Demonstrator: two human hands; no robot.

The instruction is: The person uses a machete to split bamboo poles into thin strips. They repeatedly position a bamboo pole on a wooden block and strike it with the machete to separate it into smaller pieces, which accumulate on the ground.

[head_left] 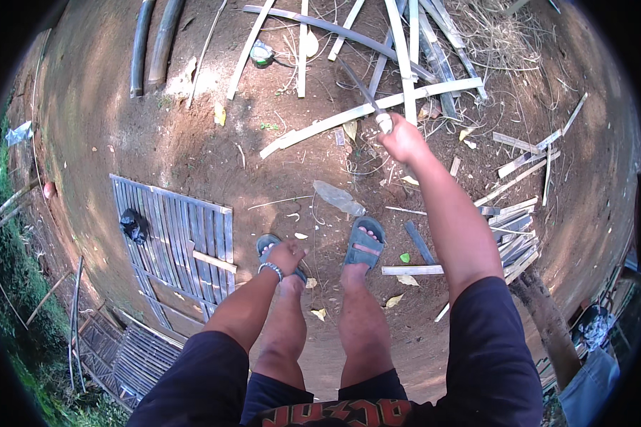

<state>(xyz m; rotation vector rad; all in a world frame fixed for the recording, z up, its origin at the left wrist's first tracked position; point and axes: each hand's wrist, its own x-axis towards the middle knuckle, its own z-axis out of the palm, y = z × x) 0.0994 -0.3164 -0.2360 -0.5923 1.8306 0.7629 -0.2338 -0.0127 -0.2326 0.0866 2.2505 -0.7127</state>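
My right hand (405,140), stretched forward, is wrapped round the pale handle of a machete (383,119). Its narrow dark blade points away and to the left, over the near edge of a pile of split bamboo. A long curved bamboo strip (335,119) lies by the handle, crossed by an upright pale strip (404,53). My left hand (283,257), with a bracelet at the wrist, hangs above my left sandal. Its fingers are loosely bent and partly apart, and nothing shows in them.
A bamboo slat panel (174,213) with a black plastic bag (133,226) lies to the left. Short split pieces (513,231) are heaped at the right. A clear plastic bottle (337,197) lies before my feet. Dark bamboo poles (165,43) and a round green-edged object (261,54) lie farther off.
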